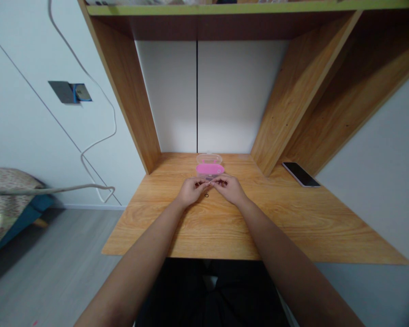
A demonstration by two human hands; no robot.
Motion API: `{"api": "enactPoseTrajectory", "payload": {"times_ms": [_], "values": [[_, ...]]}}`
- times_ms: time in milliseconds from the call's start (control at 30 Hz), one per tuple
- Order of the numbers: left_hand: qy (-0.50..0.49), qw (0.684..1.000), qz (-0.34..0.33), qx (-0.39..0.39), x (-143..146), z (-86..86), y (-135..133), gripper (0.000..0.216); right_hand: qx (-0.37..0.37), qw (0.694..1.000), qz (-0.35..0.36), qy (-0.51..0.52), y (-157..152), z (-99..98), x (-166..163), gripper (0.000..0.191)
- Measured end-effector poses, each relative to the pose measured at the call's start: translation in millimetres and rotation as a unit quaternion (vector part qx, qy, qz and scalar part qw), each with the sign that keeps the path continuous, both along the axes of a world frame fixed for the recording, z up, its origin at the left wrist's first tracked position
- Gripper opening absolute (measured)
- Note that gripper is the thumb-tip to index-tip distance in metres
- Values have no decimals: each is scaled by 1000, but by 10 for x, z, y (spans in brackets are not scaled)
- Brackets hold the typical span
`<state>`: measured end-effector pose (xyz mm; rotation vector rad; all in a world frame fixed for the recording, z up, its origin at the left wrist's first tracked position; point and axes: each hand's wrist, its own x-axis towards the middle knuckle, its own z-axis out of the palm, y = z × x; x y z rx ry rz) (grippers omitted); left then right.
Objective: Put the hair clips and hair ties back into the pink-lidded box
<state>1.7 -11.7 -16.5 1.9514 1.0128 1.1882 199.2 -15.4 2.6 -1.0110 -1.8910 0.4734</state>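
Note:
My left hand (192,190) and my right hand (229,188) meet over the middle of a wooden desk (293,227), fingertips pinched together on something tiny between them that I cannot make out. A small dark ring (206,195) lies on the desk just below the fingertips. Right behind the hands stands a small pink box (210,170) with its clear lid (209,159) open upward.
A dark phone (300,174) lies flat at the desk's right back, beside a slanted wooden upright (293,104). Another wooden side panel (129,104) rises at the left. A white cable (98,141) hangs on the left wall. A bed corner (7,200) shows far left.

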Motion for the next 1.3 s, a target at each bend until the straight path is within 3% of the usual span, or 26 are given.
{"api": "enactPoseTrajectory", "payload": {"times_ms": [667, 1300], "values": [[-12, 1000, 12, -15, 0, 6, -3, 30, -41, 999, -1, -5, -24, 1, -23, 15], [-23, 1000, 16, -10, -2, 22, -16, 27, -33, 999, -5, 0, -18, -10, -29, 17]]}}
